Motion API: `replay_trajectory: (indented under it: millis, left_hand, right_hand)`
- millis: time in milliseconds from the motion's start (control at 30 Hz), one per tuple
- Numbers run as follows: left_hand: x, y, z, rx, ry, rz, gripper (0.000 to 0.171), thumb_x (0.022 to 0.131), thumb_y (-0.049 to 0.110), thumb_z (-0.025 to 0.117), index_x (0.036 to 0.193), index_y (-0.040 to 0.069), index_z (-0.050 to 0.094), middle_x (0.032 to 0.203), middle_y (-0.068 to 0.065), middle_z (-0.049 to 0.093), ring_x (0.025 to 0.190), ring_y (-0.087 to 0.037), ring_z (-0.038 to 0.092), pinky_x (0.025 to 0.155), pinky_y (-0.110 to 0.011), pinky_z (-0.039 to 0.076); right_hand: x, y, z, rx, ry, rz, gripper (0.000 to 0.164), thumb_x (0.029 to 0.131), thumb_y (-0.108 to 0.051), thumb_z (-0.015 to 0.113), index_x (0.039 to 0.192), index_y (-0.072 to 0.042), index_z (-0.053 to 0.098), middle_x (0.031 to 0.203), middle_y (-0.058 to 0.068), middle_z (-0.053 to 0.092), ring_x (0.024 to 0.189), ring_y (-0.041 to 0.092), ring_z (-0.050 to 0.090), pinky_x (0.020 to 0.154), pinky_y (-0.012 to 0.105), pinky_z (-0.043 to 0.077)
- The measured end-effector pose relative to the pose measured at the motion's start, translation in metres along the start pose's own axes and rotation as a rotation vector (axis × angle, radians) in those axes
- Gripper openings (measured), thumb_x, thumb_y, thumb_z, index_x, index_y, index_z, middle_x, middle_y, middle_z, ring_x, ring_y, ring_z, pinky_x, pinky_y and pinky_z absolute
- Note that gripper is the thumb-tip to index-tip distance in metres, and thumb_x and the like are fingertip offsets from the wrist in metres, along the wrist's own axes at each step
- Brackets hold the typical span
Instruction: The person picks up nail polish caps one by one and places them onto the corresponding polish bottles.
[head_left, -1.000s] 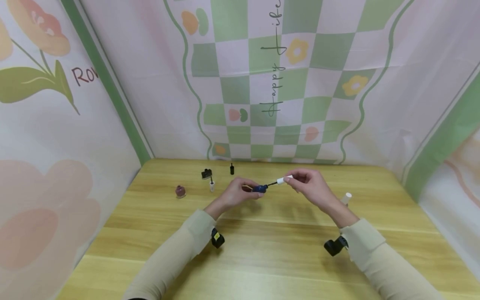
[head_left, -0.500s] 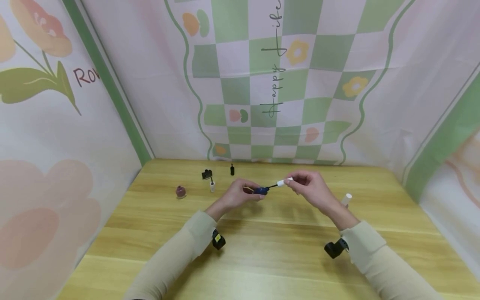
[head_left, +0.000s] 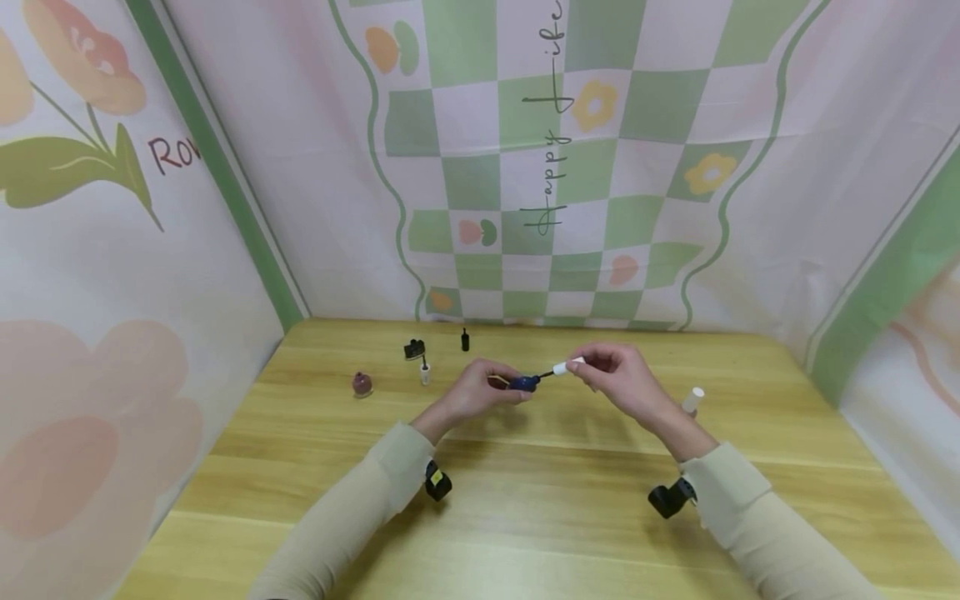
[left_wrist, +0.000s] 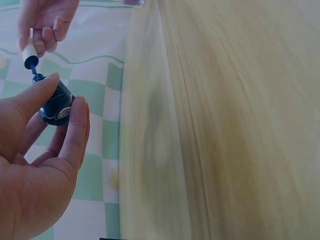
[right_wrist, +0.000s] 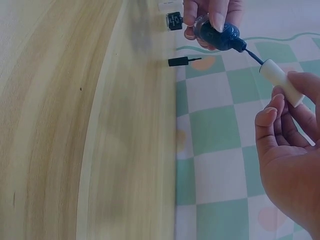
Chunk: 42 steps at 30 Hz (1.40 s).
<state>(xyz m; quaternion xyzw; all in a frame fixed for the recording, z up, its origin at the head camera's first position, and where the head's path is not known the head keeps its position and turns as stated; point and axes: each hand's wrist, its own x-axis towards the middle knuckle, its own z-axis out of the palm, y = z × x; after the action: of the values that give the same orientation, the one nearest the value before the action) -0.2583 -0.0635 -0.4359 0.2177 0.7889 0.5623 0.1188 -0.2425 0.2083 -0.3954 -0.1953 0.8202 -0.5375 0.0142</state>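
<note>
Above the table, my left hand (head_left: 480,390) holds a dark blue nail polish bottle (left_wrist: 57,106) between thumb and fingers. The bottle is tilted, its neck pointing toward my right hand (head_left: 621,377). That hand pinches a white brush cap (right_wrist: 281,82) between thumb and fingertips. From the cap a thin dark brush stem (right_wrist: 254,56) runs to the bottle's neck, its tip hidden at the opening. A short stretch of stem shows between cap and neck.
Left of my hands, a mauve polish bottle (head_left: 362,384), a black bottle (head_left: 414,349), an upright white brush cap (head_left: 425,376) and a black brush cap (head_left: 465,341) stand on the wooden table (head_left: 540,517). A white-capped bottle (head_left: 694,398) is partly behind my right forearm. A patterned curtain (head_left: 525,183) hangs behind.
The bottle and left hand have dropped slightly and shifted a little right. The bottle's neck is closer to the white cap, so less of the stem shows. My grips look the same.
</note>
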Motion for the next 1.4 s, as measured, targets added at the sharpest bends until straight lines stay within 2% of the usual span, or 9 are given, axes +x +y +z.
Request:
replay_trajectory:
  millis: [333,600,867,1100,1267,1400]
  left_hand:
    - [0.0012,-0.0025,0.003,-0.039,-0.023,0.003,0.024,0.09,0.017,0.081,0.111,0.008,0.077,0.107,-0.004,0.074,0.093,-0.018,0.071,0.084,-0.031,0.06]
    - [0.0009,-0.0031,0.0046,-0.027,-0.009,0.002,0.023,0.09,0.018,0.081,0.111,0.01,0.077,0.109,-0.006,0.074,0.094,-0.018,0.07,0.085,-0.032,0.059]
    - [-0.0001,-0.0005,0.0045,-0.019,-0.007,-0.003,0.025,0.09,0.019,0.081,0.113,0.01,0.076,0.109,-0.004,0.073,0.095,-0.018,0.069,0.085,-0.031,0.059]
    - [0.0018,0.0,0.0061,-0.013,0.001,0.013,0.022,0.089,0.017,0.082,0.11,0.011,0.078,0.108,-0.004,0.074,0.094,-0.018,0.07,0.084,-0.031,0.06]
    - [0.0016,0.0005,0.0079,-0.037,0.004,0.01,0.022,0.089,0.016,0.081,0.11,0.01,0.077,0.107,-0.007,0.074,0.092,-0.017,0.07,0.086,-0.037,0.061]
    - [0.0008,0.0023,0.0082,-0.045,-0.001,0.011,0.022,0.089,0.015,0.081,0.11,0.009,0.077,0.108,-0.007,0.074,0.092,-0.018,0.07,0.087,-0.04,0.061]
  right_hand:
    - [-0.0002,-0.003,0.0038,-0.007,-0.005,-0.006,0.02,0.101,-0.026,0.069,0.109,-0.008,0.073,0.083,0.01,0.063,0.067,0.017,0.053,0.055,0.027,0.044]
    - [0.0005,-0.001,0.0049,-0.013,-0.014,-0.01,0.019,0.101,-0.027,0.068,0.109,-0.009,0.073,0.081,0.014,0.062,0.065,0.018,0.051,0.053,0.028,0.042]
    - [0.0018,0.0017,0.0061,-0.032,-0.022,-0.015,0.021,0.101,-0.027,0.068,0.109,-0.009,0.074,0.08,0.009,0.061,0.065,0.022,0.051,0.053,0.029,0.042]
    - [0.001,-0.0011,0.0068,-0.032,-0.023,-0.018,0.018,0.101,-0.027,0.068,0.108,-0.011,0.074,0.08,0.016,0.061,0.064,0.018,0.05,0.052,0.029,0.042]
    - [-0.0003,-0.0022,0.0077,-0.041,-0.02,-0.01,0.019,0.101,-0.028,0.068,0.108,-0.011,0.074,0.08,0.021,0.059,0.063,0.018,0.049,0.053,0.029,0.041]
    - [-0.0008,-0.0026,0.0085,-0.047,-0.026,0.006,0.02,0.101,-0.029,0.068,0.109,-0.012,0.074,0.08,0.018,0.058,0.064,0.017,0.049,0.054,0.028,0.042]
